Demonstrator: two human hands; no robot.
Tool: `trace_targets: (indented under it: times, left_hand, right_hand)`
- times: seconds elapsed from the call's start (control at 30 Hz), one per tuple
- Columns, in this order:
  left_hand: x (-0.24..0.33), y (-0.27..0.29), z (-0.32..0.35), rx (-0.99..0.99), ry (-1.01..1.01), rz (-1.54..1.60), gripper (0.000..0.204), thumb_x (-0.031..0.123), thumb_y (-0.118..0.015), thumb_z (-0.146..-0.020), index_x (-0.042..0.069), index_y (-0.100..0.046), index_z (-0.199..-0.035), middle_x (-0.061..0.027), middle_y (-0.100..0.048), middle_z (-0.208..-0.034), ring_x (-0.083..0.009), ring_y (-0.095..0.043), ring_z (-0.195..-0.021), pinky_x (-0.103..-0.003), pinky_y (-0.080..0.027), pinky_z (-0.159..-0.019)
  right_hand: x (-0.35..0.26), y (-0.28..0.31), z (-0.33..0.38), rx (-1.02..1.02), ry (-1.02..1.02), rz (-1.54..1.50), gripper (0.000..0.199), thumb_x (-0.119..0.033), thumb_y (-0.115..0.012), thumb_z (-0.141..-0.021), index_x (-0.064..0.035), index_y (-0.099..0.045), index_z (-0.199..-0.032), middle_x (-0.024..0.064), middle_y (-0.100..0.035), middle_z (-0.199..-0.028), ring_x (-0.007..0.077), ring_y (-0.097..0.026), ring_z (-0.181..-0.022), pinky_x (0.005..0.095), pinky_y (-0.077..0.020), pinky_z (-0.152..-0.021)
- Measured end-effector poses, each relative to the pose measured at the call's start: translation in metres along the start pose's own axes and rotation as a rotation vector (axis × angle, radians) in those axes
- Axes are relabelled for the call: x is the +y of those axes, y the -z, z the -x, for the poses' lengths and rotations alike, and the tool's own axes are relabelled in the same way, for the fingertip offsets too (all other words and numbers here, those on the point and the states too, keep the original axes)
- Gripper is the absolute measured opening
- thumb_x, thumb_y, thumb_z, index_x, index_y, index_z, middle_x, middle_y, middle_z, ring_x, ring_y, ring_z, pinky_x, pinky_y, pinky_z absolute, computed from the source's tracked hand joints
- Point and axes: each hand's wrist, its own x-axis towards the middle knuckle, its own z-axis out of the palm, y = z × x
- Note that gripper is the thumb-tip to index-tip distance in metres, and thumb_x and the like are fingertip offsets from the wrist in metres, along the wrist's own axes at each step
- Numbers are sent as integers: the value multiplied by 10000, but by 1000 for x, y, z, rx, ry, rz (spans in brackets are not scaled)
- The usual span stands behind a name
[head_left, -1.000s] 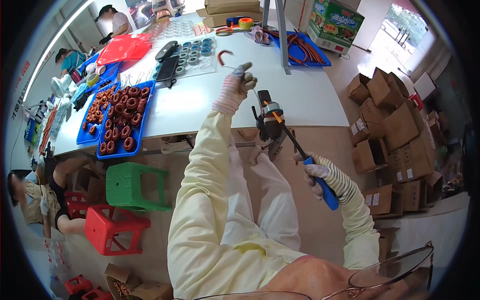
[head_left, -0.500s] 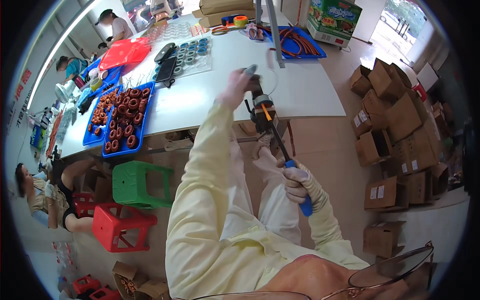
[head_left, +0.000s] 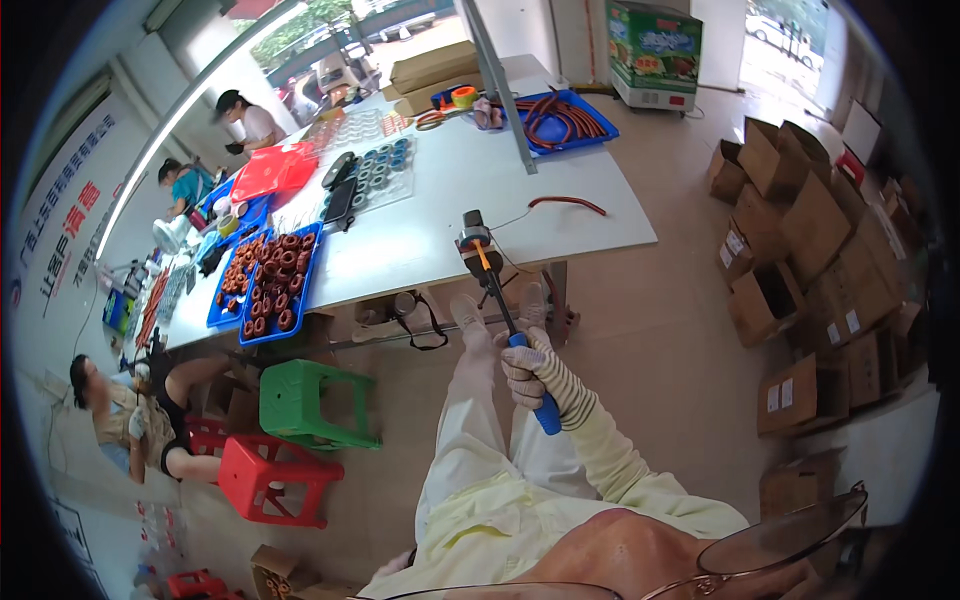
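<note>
My right hand (head_left: 530,372), in a pale glove, is wrapped round the blue handle (head_left: 547,413) of a tool with a long dark shaft. Its shaft (head_left: 501,303) runs up to an orange piece (head_left: 482,256) at a round, dark fixture (head_left: 474,240) by the table's front edge. A thin wire runs from near the fixture toward a reddish-brown curved length (head_left: 568,203) on the tabletop. Low at the picture's bottom edge, only a small part of what seems to be my left hand (head_left: 393,565) shows; its fingers are hidden.
Blue trays (head_left: 246,338) of copper-coloured coils stand on the white table (head_left: 420,240); another blue tray (head_left: 600,137) holds reddish-brown lengths. Green (head_left: 300,400) and red stools (head_left: 260,480) stand to the left, near a seated person (head_left: 135,415). Cardboard boxes (head_left: 815,235) are piled right.
My left hand has left the fixture and dropped to the lower edge. My right hand keeps hold of the blue-handled tool. The view has shifted, showing the curved length on the table.
</note>
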Motion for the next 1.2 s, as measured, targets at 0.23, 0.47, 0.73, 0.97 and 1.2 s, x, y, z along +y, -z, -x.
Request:
trace_targets:
  times: [0.23,0.47,0.73,0.97,1.2]
  left_hand:
    - [300,-150,100,-73,-1010,271,548,424,-384,-890,-40,-514,-1151,-240,-578,-1092,-338,-564,-1012,-421,-438,-880]
    - [476,-207,191,-204,-1219,535,543,421,-391,-889,-41,-517,-1147,-240,-576,-1097,-339,-561,-1015,-419,-438,-879]
    - [443,-198,186,-145,-1246,429,538,417,-399,-887,-41,-520,-1142,-239,-572,-1104,-341,-559,-1019,-415,-439,-878]
    - [213,-86,73,193,-941,-177,532,413,-406,-885,-41,-522,-1137,-239,-570,-1109,-342,-556,-1023,-413,-440,-877]
    - [-53,72,27,139,-84,-794,527,410,-414,-883,-41,-525,-1133,-239,-567,-1115,-343,-554,-1026,-410,-440,-876]
  right_hand:
    - [3,22,-10,-47,-78,2,186,-132,-490,-888,-118,-457,-1071,-67,-307,-568,17,-247,-336,183,-239,-291]
    - [0,37,-12,-95,-94,-55,175,-120,-479,-894,-113,-462,-1068,-65,-316,-560,16,-267,-329,181,-253,-284]
    - [-2,40,-11,-89,-91,-50,187,-135,-494,-895,-111,-464,-1078,-58,-332,-581,17,-295,-347,173,-273,-298]
    - [6,29,-8,-14,-14,-24,192,-146,-513,-888,-111,-465,-1071,-54,-346,-599,12,-304,-360,172,-282,-306]
    - [25,-3,-10,61,111,-6,231,-132,-554,-851,-41,-452,-1037,-43,-343,-594,24,-296,-369,181,-245,-317]
